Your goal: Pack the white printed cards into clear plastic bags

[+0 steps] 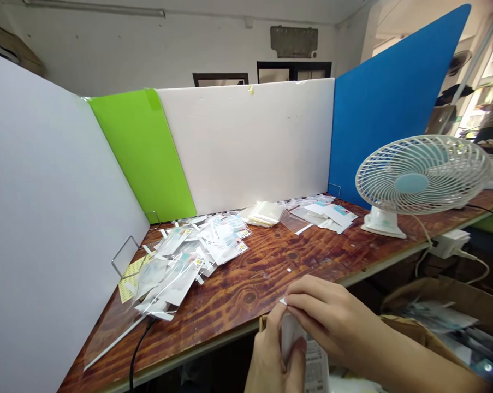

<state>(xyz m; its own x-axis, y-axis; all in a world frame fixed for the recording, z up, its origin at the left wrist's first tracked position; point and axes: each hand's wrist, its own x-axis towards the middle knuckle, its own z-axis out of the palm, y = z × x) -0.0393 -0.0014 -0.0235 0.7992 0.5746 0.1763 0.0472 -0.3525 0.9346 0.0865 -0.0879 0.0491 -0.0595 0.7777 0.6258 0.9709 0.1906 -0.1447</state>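
Just in front of the table's near edge, my left hand (266, 352) is wrapped round a small translucent plastic packet (290, 333). My right hand (332, 314) comes across from the right, its fingertips closed on a white corner at the packet's top. Part of the packet is hidden by my fingers. Beneath my hands shows a pale piece with printed text (315, 363); whether it belongs to the packet I cannot tell.
Clear bags with white cards (180, 273) are heaped on the wooden table (266, 267), over a yellow sticker sheet (125, 286). Farther back lie a cream stack (265, 213) and more cards (332, 213). A fan (414, 180) stands right. Below it, a cardboard box (475, 297) holds packets.
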